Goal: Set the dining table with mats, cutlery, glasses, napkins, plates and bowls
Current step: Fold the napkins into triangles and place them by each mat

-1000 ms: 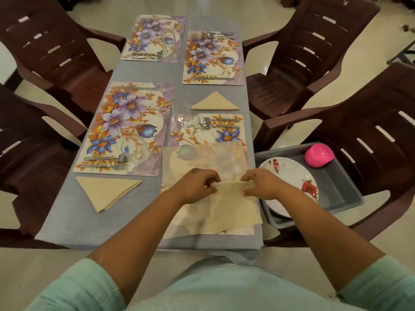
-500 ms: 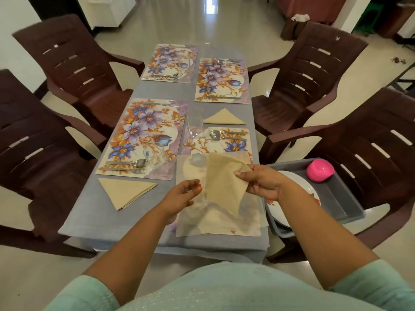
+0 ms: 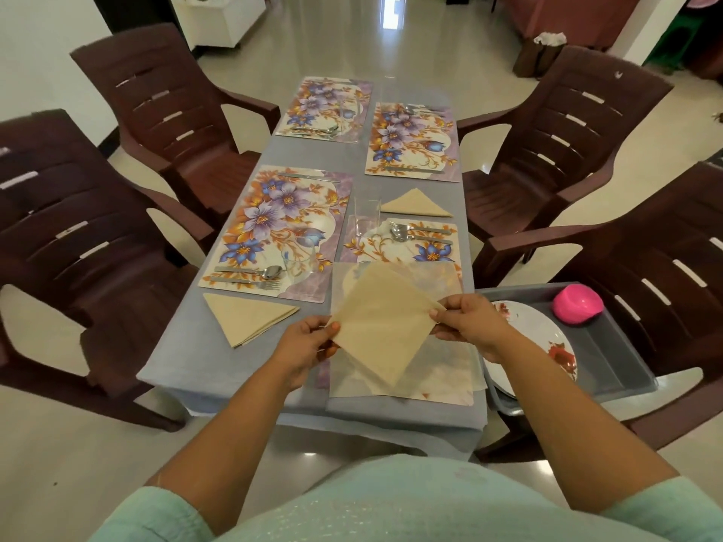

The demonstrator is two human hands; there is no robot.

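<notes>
A beige napkin hangs diamond-wise above the near right mat. My left hand pinches its left corner and my right hand pinches its right corner. Two folded triangular napkins lie on the table, one near left, one in the middle right. Floral mats with cutlery cover the grey table: near left, far left, far right. Clear glasses stand between the mats. Forks and a spoon lie on the right mat.
A grey tray on the chair at right holds floral plates and a pink bowl. Dark brown plastic chairs surround the table on both sides. Shiny tiled floor stretches beyond the table.
The napkin was lifted off the mat and spread out between both hands; my left hand took hold of its left corner. The camera tilted up, showing more of the room.
</notes>
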